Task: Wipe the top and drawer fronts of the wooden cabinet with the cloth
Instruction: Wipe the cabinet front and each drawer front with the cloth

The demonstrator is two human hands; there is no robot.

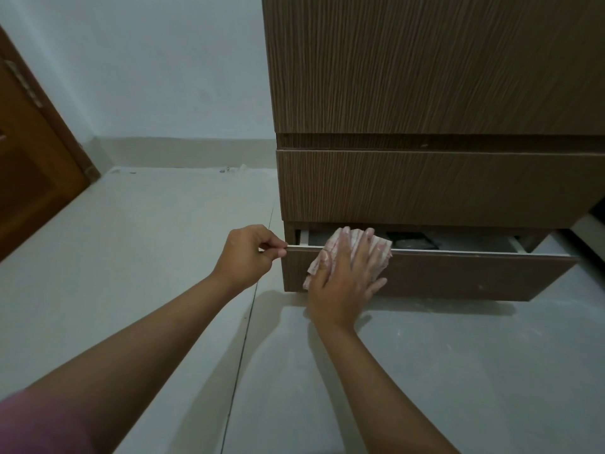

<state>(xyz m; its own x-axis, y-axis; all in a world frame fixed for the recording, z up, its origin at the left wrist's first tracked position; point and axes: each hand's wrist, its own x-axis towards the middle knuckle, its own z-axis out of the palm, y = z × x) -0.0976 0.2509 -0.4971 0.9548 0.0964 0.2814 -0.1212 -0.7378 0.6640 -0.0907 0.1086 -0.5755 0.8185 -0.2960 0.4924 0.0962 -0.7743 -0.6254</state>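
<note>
The wooden cabinet fills the upper right, with dark brown grained drawer fronts. Its bottom drawer is pulled partly out, and dark items show inside it. A crumpled white and pink cloth lies against the left part of that drawer's front and top edge. My right hand presses flat on the cloth with straight, spread fingers. My left hand pinches the drawer's top left corner between thumb and curled fingers. The cabinet's top is out of view.
A pale tiled floor spreads in front and to the left of the cabinet. A brown wooden door stands at the far left. A light wall with a skirting strip runs behind.
</note>
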